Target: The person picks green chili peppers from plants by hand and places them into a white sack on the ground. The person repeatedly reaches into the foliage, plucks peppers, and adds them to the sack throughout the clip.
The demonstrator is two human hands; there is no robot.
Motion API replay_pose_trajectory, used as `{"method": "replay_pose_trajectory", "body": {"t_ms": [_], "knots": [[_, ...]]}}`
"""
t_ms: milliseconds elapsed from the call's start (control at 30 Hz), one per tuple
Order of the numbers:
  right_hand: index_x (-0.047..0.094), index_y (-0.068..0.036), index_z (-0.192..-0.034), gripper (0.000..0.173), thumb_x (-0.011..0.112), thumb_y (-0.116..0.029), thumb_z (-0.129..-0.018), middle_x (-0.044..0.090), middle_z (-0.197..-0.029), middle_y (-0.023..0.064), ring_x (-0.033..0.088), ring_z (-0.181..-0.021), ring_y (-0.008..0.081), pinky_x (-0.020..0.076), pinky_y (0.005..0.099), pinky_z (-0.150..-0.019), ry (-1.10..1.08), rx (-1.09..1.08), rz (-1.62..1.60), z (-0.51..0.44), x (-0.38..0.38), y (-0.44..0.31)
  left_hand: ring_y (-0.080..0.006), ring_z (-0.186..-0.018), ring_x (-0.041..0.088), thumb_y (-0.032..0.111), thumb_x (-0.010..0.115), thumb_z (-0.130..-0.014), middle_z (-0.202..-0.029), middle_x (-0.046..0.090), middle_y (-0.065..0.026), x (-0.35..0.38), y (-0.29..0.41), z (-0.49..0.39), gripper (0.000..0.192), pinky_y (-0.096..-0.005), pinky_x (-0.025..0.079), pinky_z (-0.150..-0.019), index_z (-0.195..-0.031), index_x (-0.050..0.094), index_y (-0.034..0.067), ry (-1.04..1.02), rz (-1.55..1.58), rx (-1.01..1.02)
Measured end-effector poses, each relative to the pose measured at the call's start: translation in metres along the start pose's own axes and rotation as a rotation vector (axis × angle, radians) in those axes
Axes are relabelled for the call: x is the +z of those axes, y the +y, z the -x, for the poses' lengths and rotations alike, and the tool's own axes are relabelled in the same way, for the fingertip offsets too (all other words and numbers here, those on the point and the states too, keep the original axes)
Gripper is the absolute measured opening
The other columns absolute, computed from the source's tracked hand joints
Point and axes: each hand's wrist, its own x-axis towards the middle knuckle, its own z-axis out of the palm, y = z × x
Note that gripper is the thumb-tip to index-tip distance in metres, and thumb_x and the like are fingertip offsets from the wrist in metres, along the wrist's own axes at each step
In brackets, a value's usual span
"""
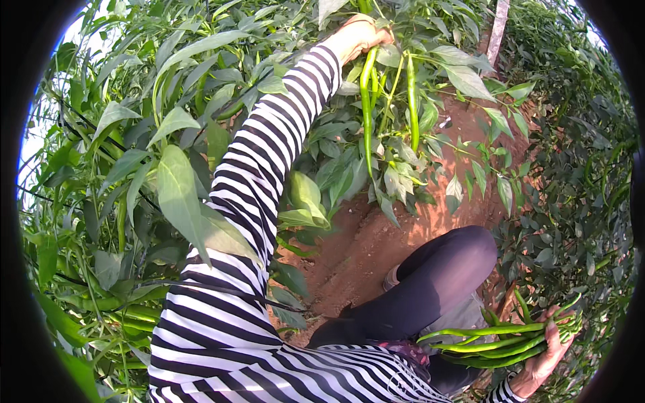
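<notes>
My left hand (360, 38) reaches up into a pepper plant at the top of the view, with its fingers curled among the leaves and stems. Directly below it hangs a long green chili pepper (367, 111), whose upper end is hidden at the hand, so a grip on it cannot be confirmed. Another green chili (412, 103) hangs a little to the right, apart from the hand. At the lower right, my right hand (552, 347) is closed around a bunch of picked green chilies (496, 342), their tips pointing left towards my lap.
Dense pepper foliage (126, 166) fills the left side and touches my striped sleeve. Reddish soil (352, 252) lies below the plant, beside my bent knee (468, 252). A pale stake (498, 32) stands at the top right. More plants (569, 211) line the right side.
</notes>
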Motion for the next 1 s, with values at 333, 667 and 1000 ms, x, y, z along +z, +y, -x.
{"method": "replay_pose_trajectory", "body": {"t_ms": [333,667,1000], "knots": [[0.053,-0.005,-0.11,0.036,0.071,-0.007,-0.079,0.051,-0.103,0.008,0.05,-0.101,0.0176,0.0428,0.0297,-0.092,-0.047,0.078,-0.14,0.003,-0.021,0.019,-0.0071,-0.04,0.047,0.019,0.054,-0.091,-0.06,0.055,-0.0014,-0.05,0.004,0.046,0.015,-0.0239,0.034,-0.03,-0.084,0.062,0.008,-0.411,0.31,-0.237],[0.05,-0.005,-0.115,0.04,0.071,-0.009,-0.081,0.048,-0.107,0.009,0.047,-0.096,0.0158,0.0408,0.0292,-0.088,-0.029,0.066,-0.125,0.003,-0.054,0.036,-0.0072,-0.054,0.052,0.008,0.052,-0.088,-0.068,0.061,-0.0027,-0.013,0.042,0.114,0.014,-0.0204,0.041,-0.052,-0.088,0.065,0.002,-0.536,0.329,-0.002],[0.046,0.0,-0.127,0.052,0.066,-0.005,-0.08,0.055,-0.105,0.0074,0.054,-0.094,0.017,0.0459,0.0301,-0.087,0.16,-0.002,-0.15,-0.018,-0.051,0.042,-0.0149,-0.082,0.063,0.016,0.055,-0.092,-0.082,0.068,-0.0105,0.12,0.136,0.175,0.024,-0.0293,0.052,-0.073,-0.11,0.055,-0.001,-0.823,0.332,0.545]]}}
